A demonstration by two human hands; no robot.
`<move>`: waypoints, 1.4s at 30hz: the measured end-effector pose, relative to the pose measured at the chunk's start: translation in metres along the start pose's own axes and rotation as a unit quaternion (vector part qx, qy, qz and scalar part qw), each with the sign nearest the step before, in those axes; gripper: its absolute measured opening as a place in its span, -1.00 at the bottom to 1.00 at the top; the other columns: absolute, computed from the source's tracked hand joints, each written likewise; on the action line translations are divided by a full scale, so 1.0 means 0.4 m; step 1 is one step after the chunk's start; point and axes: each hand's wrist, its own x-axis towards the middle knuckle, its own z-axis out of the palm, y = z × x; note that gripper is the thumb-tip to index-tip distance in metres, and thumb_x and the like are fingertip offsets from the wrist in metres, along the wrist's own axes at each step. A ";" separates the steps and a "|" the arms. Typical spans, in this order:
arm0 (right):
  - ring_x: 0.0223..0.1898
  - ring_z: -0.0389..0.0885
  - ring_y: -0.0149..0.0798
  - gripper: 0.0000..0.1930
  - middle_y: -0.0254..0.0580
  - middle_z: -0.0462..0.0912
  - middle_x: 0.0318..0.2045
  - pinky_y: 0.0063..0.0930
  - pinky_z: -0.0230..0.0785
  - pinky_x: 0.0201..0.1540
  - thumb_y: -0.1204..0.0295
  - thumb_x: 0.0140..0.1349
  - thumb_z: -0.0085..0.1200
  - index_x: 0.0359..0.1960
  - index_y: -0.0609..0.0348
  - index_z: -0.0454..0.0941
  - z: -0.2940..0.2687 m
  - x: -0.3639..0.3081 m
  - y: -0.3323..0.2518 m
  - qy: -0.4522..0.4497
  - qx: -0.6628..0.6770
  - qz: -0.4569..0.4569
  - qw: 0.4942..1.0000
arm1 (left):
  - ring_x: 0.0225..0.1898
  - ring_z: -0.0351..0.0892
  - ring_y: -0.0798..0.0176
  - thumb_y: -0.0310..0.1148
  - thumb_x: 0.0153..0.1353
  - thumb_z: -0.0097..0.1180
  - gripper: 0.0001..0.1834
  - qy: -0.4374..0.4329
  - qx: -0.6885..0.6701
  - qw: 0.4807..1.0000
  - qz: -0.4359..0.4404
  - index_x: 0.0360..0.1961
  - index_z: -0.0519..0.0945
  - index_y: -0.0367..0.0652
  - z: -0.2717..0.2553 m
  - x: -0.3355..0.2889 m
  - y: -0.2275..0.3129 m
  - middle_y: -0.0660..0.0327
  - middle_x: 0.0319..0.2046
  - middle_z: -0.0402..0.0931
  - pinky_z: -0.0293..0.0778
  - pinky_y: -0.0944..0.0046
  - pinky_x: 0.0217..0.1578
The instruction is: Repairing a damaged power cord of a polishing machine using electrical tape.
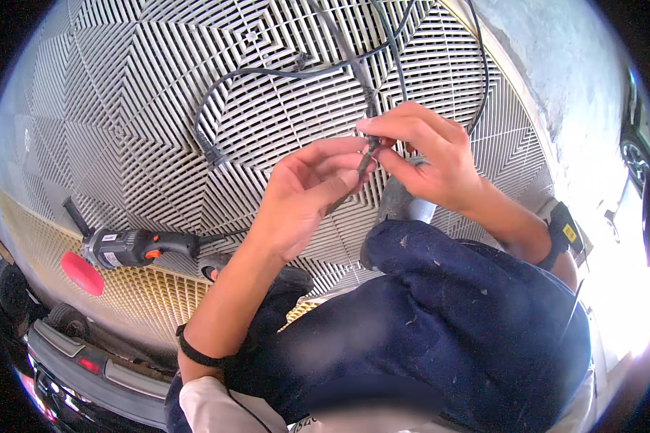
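Note:
A dark power cable (369, 155) is pinched between my two hands, above the slatted floor. My left hand (303, 191) grips its lower part between thumb and fingers. Just above, my right hand (432, 153) closes its fingertips on the same cable. The stretch between them looks rough and uneven, but its detail is too small to make out. From my right hand the cable runs up toward the far edge. Over at the left lies a black polishing machine (126, 247) with a red pad (82, 273), and a cord leads from its handle toward my left hand.
A thinner black cord (267, 71) loops across the white slatted floor tiles (159, 79) and ends in a plug (214, 154). Yellow tiles (148, 292) edge the floor near me. A car (108, 379) stands lower left, another vehicle's wheel (634, 160) far right.

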 end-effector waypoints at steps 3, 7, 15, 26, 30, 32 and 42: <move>-0.38 0.65 -0.25 -0.60 -0.20 0.63 -0.34 -0.44 0.50 -0.40 0.63 -0.04 0.17 -0.07 0.17 0.54 -0.029 0.015 -0.053 0.011 0.033 0.021 0.999 | -0.08 0.57 0.27 -0.66 0.19 0.06 -0.66 -0.003 -0.001 0.998 0.061 0.02 0.49 -0.34 0.011 -0.015 0.022 0.12 -0.13 0.57 0.47 0.27 0.02; -0.35 0.66 -0.22 -0.67 -0.15 0.65 -0.29 -0.39 0.51 -0.39 0.60 -0.01 0.22 -0.14 0.28 0.55 -0.058 0.048 -0.057 0.019 0.018 -0.026 0.999 | -0.08 0.56 0.25 -0.63 0.17 0.12 -0.68 0.018 0.077 0.989 0.126 -0.01 0.51 -0.34 0.011 -0.025 0.051 0.12 -0.12 0.57 0.44 0.26 0.03; -0.41 0.63 -0.18 -0.77 -0.14 0.63 -0.38 -0.43 0.44 -0.40 0.55 0.01 0.27 -0.25 0.25 0.59 -0.062 0.103 -0.058 -0.050 -0.120 -0.065 0.989 | -0.06 0.54 0.31 -0.68 0.19 0.07 -0.67 0.097 0.308 0.917 0.236 0.01 0.49 -0.40 0.045 -0.033 0.042 0.12 -0.11 0.55 0.44 0.33 0.00; -0.55 0.56 -0.22 -0.88 -0.28 0.46 -0.60 -0.32 0.43 -0.48 0.43 -0.03 0.08 -0.48 0.11 0.39 -0.028 0.083 -0.055 -0.093 -0.272 -0.081 0.954 | -0.32 0.60 0.41 -0.53 0.14 0.25 -0.70 0.176 0.435 0.866 0.171 -0.12 0.51 -0.42 0.066 -0.001 0.037 0.15 -0.31 0.60 0.53 0.41 -0.24; -0.52 0.57 -0.25 -0.87 -0.30 0.47 -0.58 -0.35 0.44 -0.47 0.41 -0.04 0.07 -0.48 0.10 0.39 -0.030 0.085 -0.061 -0.098 -0.284 -0.084 0.950 | -0.37 0.59 0.43 -0.50 0.15 0.26 -0.74 0.194 0.413 0.858 0.236 -0.18 0.52 -0.41 0.058 0.004 0.018 0.16 -0.35 0.60 0.52 0.43 -0.28; -0.51 0.57 -0.26 -0.88 -0.31 0.48 -0.57 -0.37 0.43 -0.46 0.41 -0.03 0.07 -0.48 0.09 0.39 -0.034 0.085 -0.062 -0.102 -0.292 -0.090 0.947 | -0.37 0.61 0.41 -0.49 0.13 0.28 -0.78 0.179 0.421 0.841 0.290 -0.24 0.54 -0.36 0.054 0.004 0.017 0.14 -0.35 0.62 0.52 0.43 -0.29; -0.50 0.55 -0.30 -0.88 -0.34 0.48 -0.55 -0.42 0.40 -0.37 0.35 -0.02 0.04 -0.46 0.08 0.44 -0.031 0.090 -0.082 -0.146 -0.304 -0.124 0.933 | -0.46 0.53 0.08 -0.54 -0.18 0.26 -0.76 0.164 0.713 0.558 0.392 -0.40 0.52 -0.23 0.095 -0.018 0.076 0.15 -0.46 0.50 0.42 0.13 -0.48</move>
